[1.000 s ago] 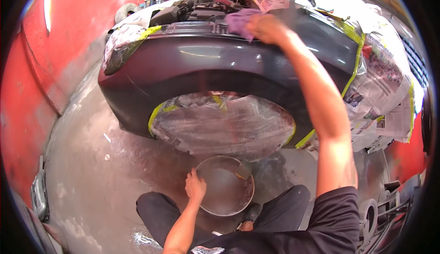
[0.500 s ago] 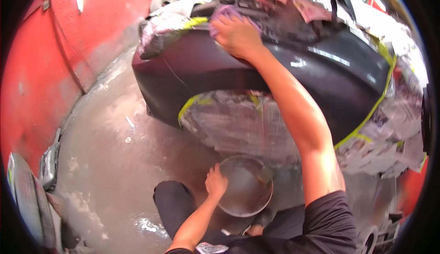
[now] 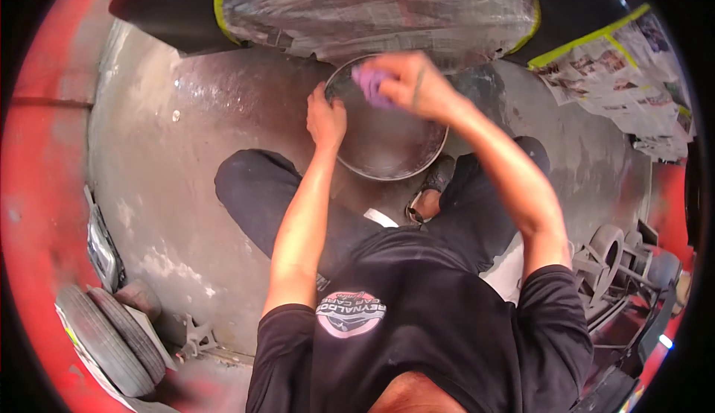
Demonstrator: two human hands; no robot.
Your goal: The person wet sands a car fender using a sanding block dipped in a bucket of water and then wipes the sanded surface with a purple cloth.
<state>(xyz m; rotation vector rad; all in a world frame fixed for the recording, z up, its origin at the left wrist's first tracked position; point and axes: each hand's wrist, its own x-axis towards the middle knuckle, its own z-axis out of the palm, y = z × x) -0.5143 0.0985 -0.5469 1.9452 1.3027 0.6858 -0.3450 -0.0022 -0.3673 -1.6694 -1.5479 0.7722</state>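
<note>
A round dark basin of cloudy liquid stands on the floor between my legs. My left hand is closed at its left rim, thumb toward the inside. Over the basin's far right part, my right hand is closed round a bunched purple cloth. The hand and cloth are slightly blurred, and the cloth is above the liquid. Just beyond the basin is a car's wheel opening covered with masking paper, edged with yellow-green tape.
Dark car body panel overhangs the far side. More taped newspaper hangs at the right. Tyres lean by the red wall at lower left. Metal stands and parts crowd the right side. My sandalled foot is close to the basin.
My right hand has come down from the car panel to above the basin, still with the purple cloth. The view has tilted down; my left hand stays at the basin's left side.
</note>
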